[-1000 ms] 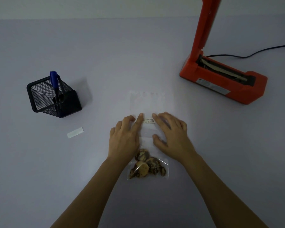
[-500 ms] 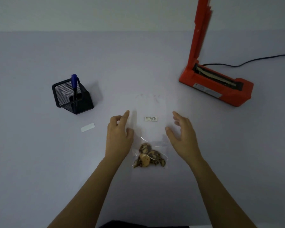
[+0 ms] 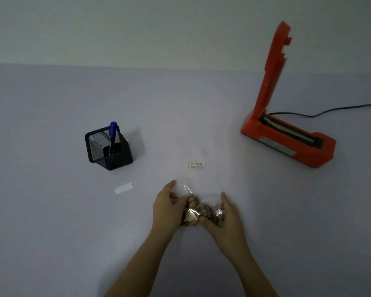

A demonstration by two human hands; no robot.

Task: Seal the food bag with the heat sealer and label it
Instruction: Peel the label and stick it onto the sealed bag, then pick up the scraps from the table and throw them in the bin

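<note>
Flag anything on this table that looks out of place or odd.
A small white strip lies loose on the table near the pen holder, likely label backing. The heat sealer stands with its arm raised. The left hand and right hand bunch the food bag at its cookie end; nothing looks spilled.

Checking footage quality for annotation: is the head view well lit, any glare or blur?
Head view: dim; glare glints on the clear bag between left hand and right hand; label writing too soft to read; pen holder casts a shadow rightward.
</note>
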